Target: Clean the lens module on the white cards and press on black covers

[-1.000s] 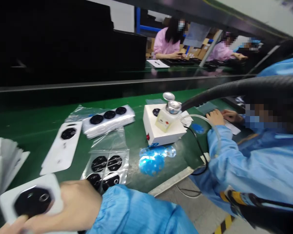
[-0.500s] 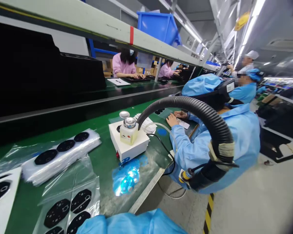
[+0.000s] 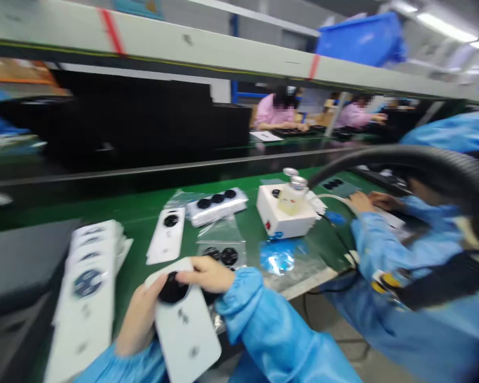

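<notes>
Both hands are on a white rounded-corner panel (image 3: pixel 189 335) that bears a black disc (image 3: pixel 173 288) near its upper end. My left hand (image 3: pixel 139 314) grips the panel's left edge, its thumb against the disc. From the right, my right hand (image 3: pixel 209 274) clasps the upper edge and lays its thumb on the disc. Just beyond lies a clear bag (image 3: pixel 239 246) with round black pieces in it. To the left, a stack of similar white panels (image 3: pixel 85 319) with dark discs rests on the bench. Motion blurs the finer marks.
Another white panel (image 3: pixel 165 239) lies ahead, beside a stack of clear bags (image 3: pixel 219 208). A white box (image 3: pixel 285 215) carries a pump bottle (image 3: pixel 291 199). At right, a black corrugated hose (image 3: pixel 419 157) arches near a co-worker's blue sleeve (image 3: pixel 387 242). A shelf beam (image 3: pixel 223 42) crosses above.
The view has swung left and down. Both my hands and the white panel they hold now show, where before only a blue sleeve was seen at the bottom.
</notes>
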A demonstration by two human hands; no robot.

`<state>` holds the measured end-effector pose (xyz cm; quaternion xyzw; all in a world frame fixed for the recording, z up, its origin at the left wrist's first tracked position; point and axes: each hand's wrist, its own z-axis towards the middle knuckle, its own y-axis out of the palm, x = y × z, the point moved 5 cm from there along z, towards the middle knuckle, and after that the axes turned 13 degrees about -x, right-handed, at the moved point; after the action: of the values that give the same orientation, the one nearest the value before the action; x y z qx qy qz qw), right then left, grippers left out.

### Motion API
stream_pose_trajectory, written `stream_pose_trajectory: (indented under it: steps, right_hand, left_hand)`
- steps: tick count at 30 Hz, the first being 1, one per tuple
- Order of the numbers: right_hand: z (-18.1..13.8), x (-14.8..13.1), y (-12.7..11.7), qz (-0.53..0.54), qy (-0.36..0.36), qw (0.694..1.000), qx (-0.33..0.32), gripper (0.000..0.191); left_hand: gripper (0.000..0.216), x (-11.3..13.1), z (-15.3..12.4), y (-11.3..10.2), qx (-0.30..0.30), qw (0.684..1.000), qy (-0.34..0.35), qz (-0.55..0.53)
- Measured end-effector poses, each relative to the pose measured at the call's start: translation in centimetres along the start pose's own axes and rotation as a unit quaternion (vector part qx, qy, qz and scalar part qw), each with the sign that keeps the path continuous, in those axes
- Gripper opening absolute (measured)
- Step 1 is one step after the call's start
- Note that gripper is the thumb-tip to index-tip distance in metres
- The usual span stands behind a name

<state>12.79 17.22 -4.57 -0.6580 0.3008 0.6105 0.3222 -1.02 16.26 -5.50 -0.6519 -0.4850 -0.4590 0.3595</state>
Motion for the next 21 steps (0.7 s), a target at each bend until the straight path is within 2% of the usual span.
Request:
stream_pose_trajectory:
  steps: [3, 6, 9, 13, 15, 17, 21]
  right_hand:
    - [0.7, 1.6, -0.9, -0.022, 0.013, 1.0, 0.013, 0.022]
    - [0.6, 2.6, -2.7, -0.067, 0.028, 0.991, 0.111, 0.029]
    - [0.2, 2.8, -3.6, -0.113, 0.029, 0.977, 0.177, 0.03]
    - [0.2, 2.4, -3.6, -0.163, 0.03, 0.969, 0.182, 0.028]
    - [0.2, 2.1, -3.5, -0.183, 0.03, 0.966, 0.179, 0.027]
    - [0.1, 1.7, -3.2, -0.2, 0.029, 0.964, 0.172, 0.026]
    - [-0.3, 1.0, -2.5, -0.227, 0.023, 0.963, 0.142, 0.023]
  left_hand:
    - [0.03, 1.6, 2.4, -2.3, 0.021, 0.999, 0.021, 0.024]
    - [0.031, 4.5, 6.0, -4.3, 0.014, 0.996, 0.055, 0.07]
    - [0.032, 7.1, 10.0, -5.0, -0.001, 0.99, 0.06, 0.124]
    - [0.032, 9.9, 13.7, -4.7, 0.008, 0.972, 0.062, 0.228]
    - [0.032, 10.9, 13.8, -4.9, 0.037, 0.954, 0.076, 0.287]
    - [0.033, 10.8, 12.2, -5.5, 0.078, 0.93, 0.098, 0.346]
    - [0.038, 7.3, 5.1, -6.7, 0.164, 0.867, 0.137, 0.451]
